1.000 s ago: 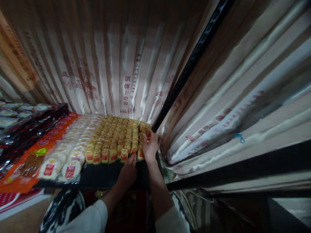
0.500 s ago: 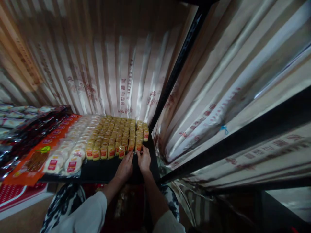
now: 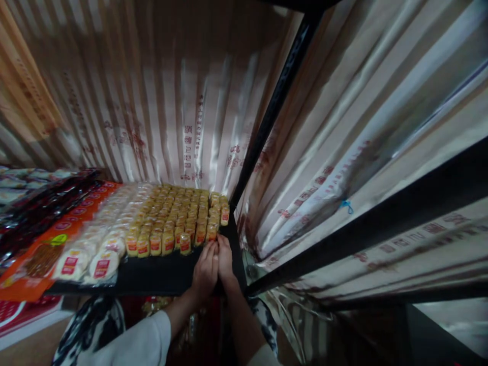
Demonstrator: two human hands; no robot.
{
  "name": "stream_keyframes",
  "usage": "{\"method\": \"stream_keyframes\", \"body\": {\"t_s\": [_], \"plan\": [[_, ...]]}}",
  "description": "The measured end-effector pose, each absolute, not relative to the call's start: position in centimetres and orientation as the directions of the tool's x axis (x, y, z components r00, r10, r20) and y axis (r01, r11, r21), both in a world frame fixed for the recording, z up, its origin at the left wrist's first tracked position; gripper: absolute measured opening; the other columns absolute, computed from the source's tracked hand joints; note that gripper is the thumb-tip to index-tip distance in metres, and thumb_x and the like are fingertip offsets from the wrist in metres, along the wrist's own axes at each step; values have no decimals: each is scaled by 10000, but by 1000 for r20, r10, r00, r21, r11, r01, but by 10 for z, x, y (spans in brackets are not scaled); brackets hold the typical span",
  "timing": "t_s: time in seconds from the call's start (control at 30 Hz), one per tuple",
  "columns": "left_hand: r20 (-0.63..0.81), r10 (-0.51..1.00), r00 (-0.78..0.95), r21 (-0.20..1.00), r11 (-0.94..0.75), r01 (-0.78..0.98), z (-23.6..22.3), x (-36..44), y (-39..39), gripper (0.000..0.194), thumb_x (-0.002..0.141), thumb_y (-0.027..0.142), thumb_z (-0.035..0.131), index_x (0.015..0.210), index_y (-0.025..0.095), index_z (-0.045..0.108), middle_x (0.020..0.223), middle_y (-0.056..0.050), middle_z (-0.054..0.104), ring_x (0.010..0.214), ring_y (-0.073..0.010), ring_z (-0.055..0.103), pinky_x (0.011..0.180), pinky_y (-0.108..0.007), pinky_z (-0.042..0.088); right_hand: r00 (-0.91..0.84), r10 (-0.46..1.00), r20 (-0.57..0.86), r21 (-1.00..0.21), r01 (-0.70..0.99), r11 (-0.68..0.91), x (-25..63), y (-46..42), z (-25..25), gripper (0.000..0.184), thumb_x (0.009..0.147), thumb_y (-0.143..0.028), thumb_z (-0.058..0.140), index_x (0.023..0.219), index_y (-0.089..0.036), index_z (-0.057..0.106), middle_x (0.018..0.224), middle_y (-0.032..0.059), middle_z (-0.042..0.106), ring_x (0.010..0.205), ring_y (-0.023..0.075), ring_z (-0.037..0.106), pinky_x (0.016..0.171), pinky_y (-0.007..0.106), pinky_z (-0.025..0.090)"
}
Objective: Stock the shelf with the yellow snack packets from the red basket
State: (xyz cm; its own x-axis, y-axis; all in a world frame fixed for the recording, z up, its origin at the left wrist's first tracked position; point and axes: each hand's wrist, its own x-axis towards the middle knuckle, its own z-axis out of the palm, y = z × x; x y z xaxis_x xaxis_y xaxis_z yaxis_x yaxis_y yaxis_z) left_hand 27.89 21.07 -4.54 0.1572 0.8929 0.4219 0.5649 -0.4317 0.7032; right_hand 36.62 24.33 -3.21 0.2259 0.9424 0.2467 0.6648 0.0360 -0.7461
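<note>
A black shelf is carrying several rows of packaged goods. On its left side, silvery packs, dark glossy packs and orange packs are lying in overlapping lines, and two rows of round white packs are running alongside them. A black post is rising at the rear right corner, and a black rail is bounding the right side. Printed sheeting is hanging behind, with a blue tie showing on the right.

The yellow packs are occupying the right part of the shelf, standing upright in close columns. They are wearing clear wrap, and the front ones are showing red labels. One pack is sitting slightly forward of its neighbours; the rightmost column is ending farther back.

The left hand and right hand are resting close together, fingertips at the front of the column second from the right. Whether they are gripping a pack cannot be told; the fingers are covering that spot. Label lettering is blurring, and the area beneath the shelf is lying in shadow.
</note>
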Motion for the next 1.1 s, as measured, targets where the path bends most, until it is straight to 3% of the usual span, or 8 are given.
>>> {"method": "stream_keyframes", "body": {"t_s": [0.2,0.47,0.67,1.1], "plan": [[390,914,109,744,-383,548,-52,282,218,437,925,224,243,1289,81,438,1337,-138,478,1277,-182,397,1072,-402,361,366,890,273,-751,659,-41,373,261,-30,435,835,-144,308,1186,-78,557,1185,158,584,1120,200,534,983,341,403],[388,914,118,742,-386,548,-48,279,229,442,925,226,229,1272,74,455,1313,-145,496,1263,-191,410,1072,-410,355,315,937,153,-899,438,-1,362,276,-37,452,813,-134,334,1212,-133,545,1201,100,605,1083,154,576,970,304,422],[344,932,117,775,-352,524,-46,277,228,445,918,227,228,1278,74,441,1312,-150,488,1263,-197,406,1068,-428,352,372,900,228,-902,429,51,362,285,-39,467,777,-124,360,1194,-135,569,1222,90,588,1150,170,522,1015,317,381],[267,957,112,829,-287,479,-41,277,227,468,923,264,228,1294,63,429,1354,-158,447,1293,-196,366,1102,-416,296,402,912,85,-973,230,-11,363,303,-31,414,803,-233,386,1147,-154,602,1212,81,600,1131,192,544,1033,347,367]]}}
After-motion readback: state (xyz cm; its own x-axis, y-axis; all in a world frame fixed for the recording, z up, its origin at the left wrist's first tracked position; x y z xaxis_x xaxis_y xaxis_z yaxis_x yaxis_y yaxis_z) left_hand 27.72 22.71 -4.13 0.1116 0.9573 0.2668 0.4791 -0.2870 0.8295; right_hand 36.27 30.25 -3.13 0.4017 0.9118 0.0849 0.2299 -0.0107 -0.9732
